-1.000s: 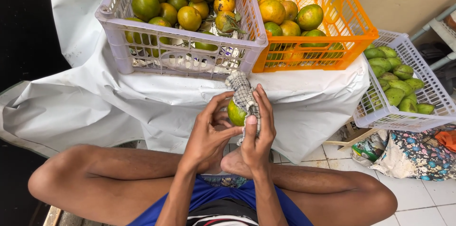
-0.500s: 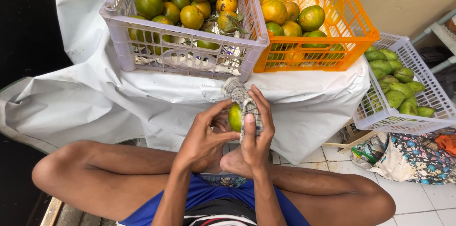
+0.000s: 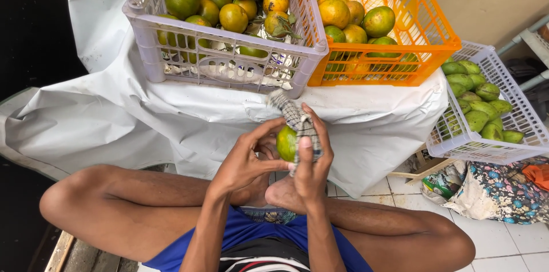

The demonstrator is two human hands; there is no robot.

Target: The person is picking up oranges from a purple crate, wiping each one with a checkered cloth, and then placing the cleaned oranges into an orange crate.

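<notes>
Green-orange citrus fruit [image 3: 285, 142] pinched between left hand [image 3: 246, 160], fingers curled onto it, and right hand [image 3: 311, 160], closed over checked cloth [image 3: 297, 120], wrapping it, above crossed legs.

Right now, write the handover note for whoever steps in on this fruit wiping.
Left hand: grips the green orange from the left side.
Right hand: presses a checked cloth on the orange.
Purple crate: oranges, some with leaves.
Orange crate: fewer oranges.
White basket, right: small green fruit.
Done: cannot tell which fruit is wiped.
Left: orange not yet set down.
</notes>
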